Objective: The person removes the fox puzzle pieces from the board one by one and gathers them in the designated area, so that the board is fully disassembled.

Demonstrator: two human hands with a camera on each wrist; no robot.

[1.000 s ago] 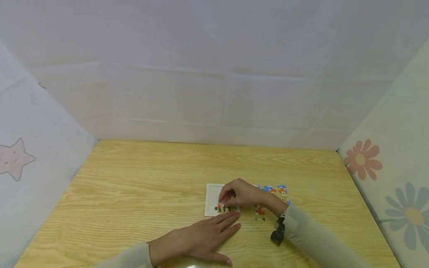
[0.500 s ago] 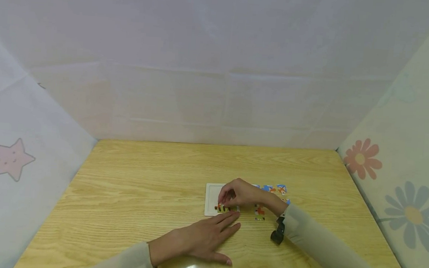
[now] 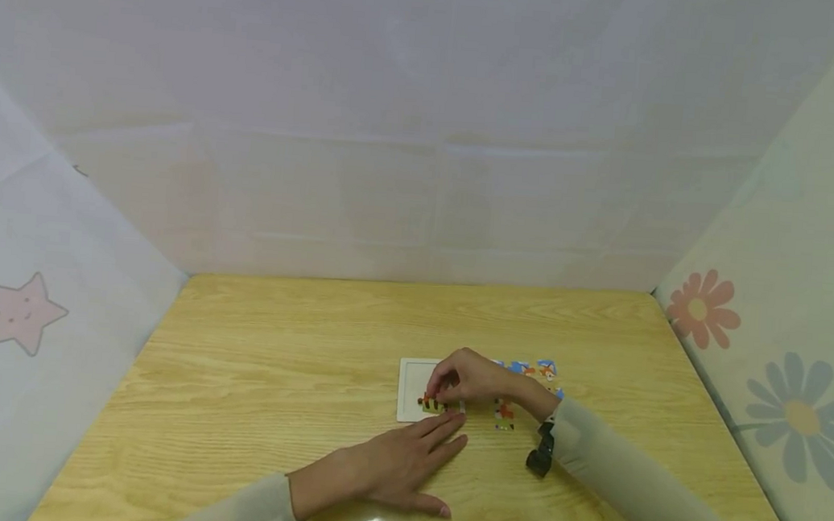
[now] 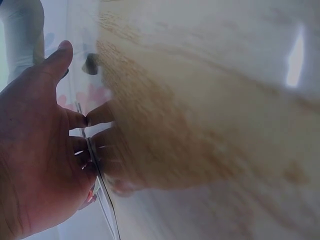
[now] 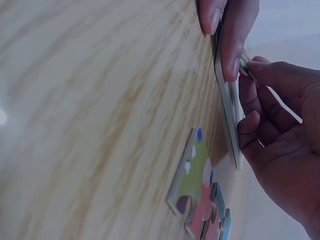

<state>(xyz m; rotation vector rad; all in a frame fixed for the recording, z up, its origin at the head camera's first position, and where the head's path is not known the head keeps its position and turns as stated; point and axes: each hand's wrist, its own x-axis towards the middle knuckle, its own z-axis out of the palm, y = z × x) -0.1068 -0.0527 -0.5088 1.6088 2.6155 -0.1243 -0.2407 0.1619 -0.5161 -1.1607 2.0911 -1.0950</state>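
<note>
A pale square puzzle tray [image 3: 409,387] lies on the table in the head view. Over its near part my right hand [image 3: 473,376] pinches a green jigsaw piece [image 3: 433,405] with dark stripes between thumb and fingers. The right wrist view shows the piece edge-on [image 5: 244,66], tilted above the tray. My left hand [image 3: 403,463] lies palm down, fingers straight, its fingertips on the tray's near edge. In the left wrist view the left palm [image 4: 40,145] is seen from the side, the tray edge beyond it. The right hand hides the tray's right part.
Right of the tray lie several loose jigsaw pieces, among them a red and green one [image 3: 505,414] and a blue and orange one [image 3: 546,370]. The right forearm partly covers them. White printed cloth [image 3: 421,204] walls off the wooden table [image 3: 273,347] at the back and both sides.
The striped piece has turned slightly in the right fingers over the tray. Otherwise both hands, the tray and the loose pieces stay practically in place.
</note>
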